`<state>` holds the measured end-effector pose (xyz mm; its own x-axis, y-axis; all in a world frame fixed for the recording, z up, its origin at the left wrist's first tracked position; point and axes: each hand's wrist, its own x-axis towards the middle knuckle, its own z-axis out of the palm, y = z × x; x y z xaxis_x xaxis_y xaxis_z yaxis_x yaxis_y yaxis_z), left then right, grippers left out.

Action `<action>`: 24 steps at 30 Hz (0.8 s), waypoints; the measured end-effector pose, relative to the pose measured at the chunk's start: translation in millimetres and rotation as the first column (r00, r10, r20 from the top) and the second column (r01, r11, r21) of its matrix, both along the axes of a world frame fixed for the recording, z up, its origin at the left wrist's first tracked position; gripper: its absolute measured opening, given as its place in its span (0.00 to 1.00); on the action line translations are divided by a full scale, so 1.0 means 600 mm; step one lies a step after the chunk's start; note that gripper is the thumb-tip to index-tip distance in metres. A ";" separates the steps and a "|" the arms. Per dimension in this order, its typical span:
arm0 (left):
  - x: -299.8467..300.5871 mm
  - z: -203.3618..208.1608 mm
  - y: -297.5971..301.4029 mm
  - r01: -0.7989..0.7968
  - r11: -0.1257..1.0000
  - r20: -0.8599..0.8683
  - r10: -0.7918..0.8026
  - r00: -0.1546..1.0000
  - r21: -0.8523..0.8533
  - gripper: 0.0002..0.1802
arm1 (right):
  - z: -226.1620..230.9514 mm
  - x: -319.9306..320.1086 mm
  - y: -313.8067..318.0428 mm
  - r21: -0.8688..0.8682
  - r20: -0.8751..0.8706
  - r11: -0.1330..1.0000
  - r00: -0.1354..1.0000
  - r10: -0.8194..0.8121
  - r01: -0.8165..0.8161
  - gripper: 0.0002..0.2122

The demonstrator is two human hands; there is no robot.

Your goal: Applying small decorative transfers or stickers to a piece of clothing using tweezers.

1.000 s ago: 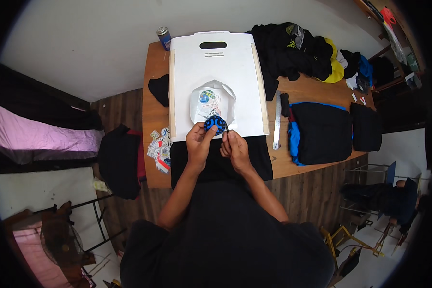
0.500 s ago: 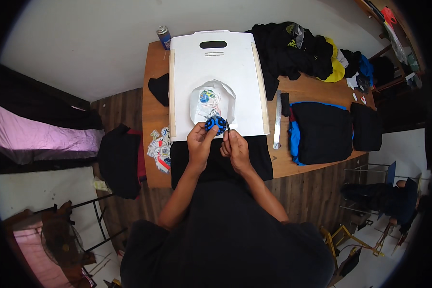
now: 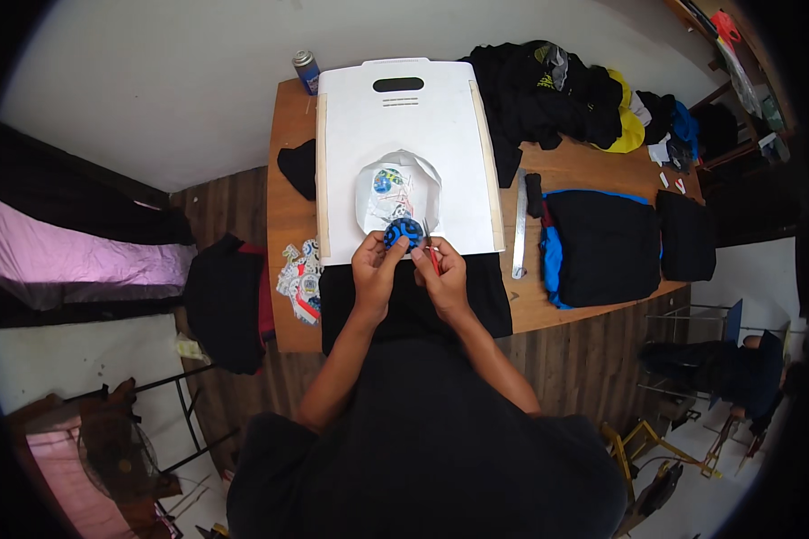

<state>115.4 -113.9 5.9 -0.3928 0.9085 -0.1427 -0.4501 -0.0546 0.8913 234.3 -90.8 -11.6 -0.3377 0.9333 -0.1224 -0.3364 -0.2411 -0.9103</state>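
My left hand point(image 3: 374, 271) pinches a round blue-and-black patch point(image 3: 402, 231) between thumb and fingers. My right hand point(image 3: 444, 280) is closed on a small pair of scissors point(image 3: 435, 258) with a red handle; its dark blades point up beside the patch's right edge, and the right thumb is close to the patch's lower edge. Just beyond both hands, a white round container point(image 3: 363, 199) sits on a white board point(image 3: 351, 117). Inside it lie a blue-and-green round piece point(image 3: 388, 181) and small scraps.
A pile of cut-out patches point(image 3: 301, 283) lies left of the board. To the right are a metal ruler point(image 3: 520, 225) and folded black garments point(image 3: 602, 247). A spray can point(image 3: 306, 70) stands at the back left, heaped clothes point(image 3: 548, 99) at the back right. Black cloth point(image 3: 476, 287) hangs under the board.
My right hand has shifted its grip, so the red handle now shows and the thumb has come nearer the patch. The patch has tilted slightly in my left hand.
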 end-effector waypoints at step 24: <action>-0.011 0.001 0.000 -0.014 1.000 -0.031 0.015 0.999 0.027 0.05 | -0.014 0.017 -0.010 -0.056 -0.167 0.989 0.978 0.129 -0.140 0.17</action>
<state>109.0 -114.0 6.3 -0.4101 0.9058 -0.1063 -0.4212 -0.0846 0.9030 244.7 -96.8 -19.9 -0.4799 0.8696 -0.1164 -0.4387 -0.3527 -0.8265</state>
